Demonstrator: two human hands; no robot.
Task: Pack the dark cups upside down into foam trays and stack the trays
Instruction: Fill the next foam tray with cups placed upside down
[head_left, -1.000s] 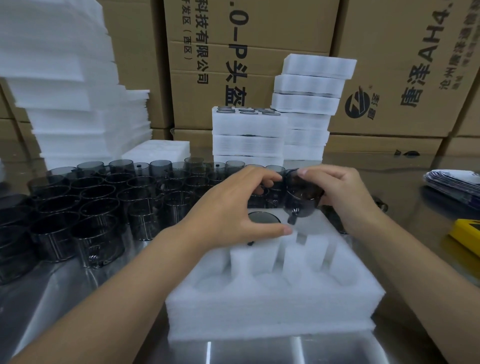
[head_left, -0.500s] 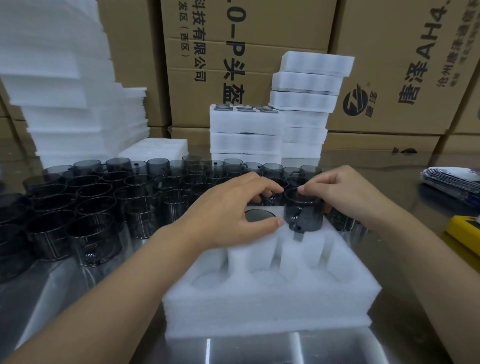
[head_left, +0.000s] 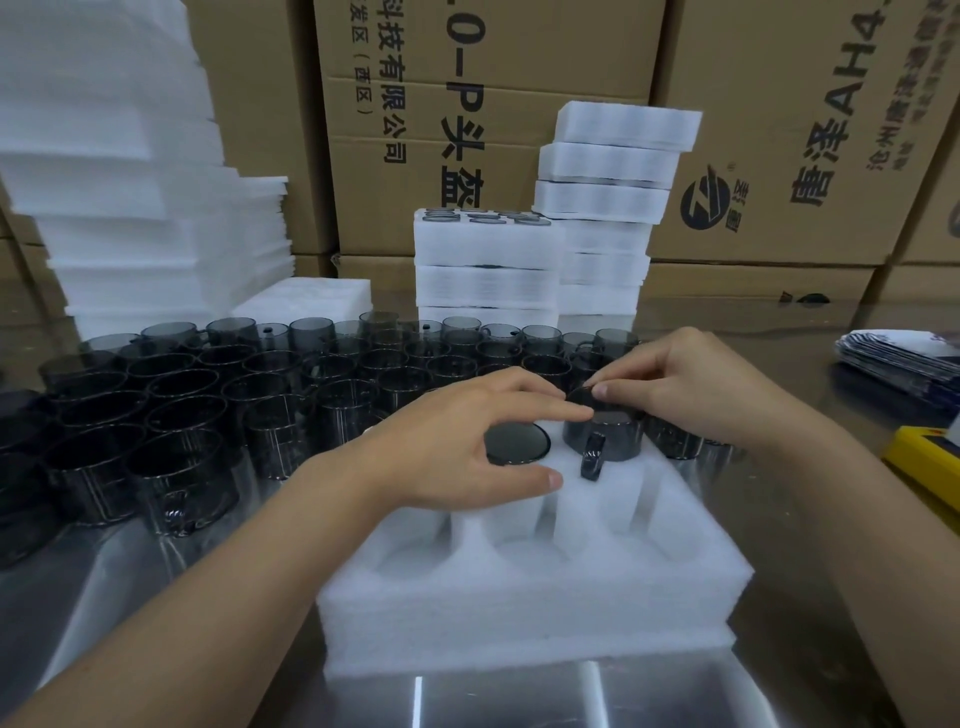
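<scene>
Both hands meet at the dark cup (head_left: 618, 441), right hand (head_left: 696, 389) pinching its upturned base, left hand (head_left: 441, 447) flat-fingered, a fingertip touching it; mouth down, axis vertical, it stands part-seated in the far row of the foam tray (head_left: 519, 613), nearer the right hand.

a wall of stacked brown cardboard boxes (head_left: 493, 62) fills the back, printed with dark chinese characters, latin letters and a round logo (head_left: 709, 200). in front of it runs a shiny metal bench (head_left: 493, 701), which dimly mirrors the boxes and shows two bright streaks of light at its near edge. at the far right lie a pile of flat printed packets (head_left: 893, 364) and, nearer, a yellow object (head_left: 924, 467) cut off by the frame.
</scene>
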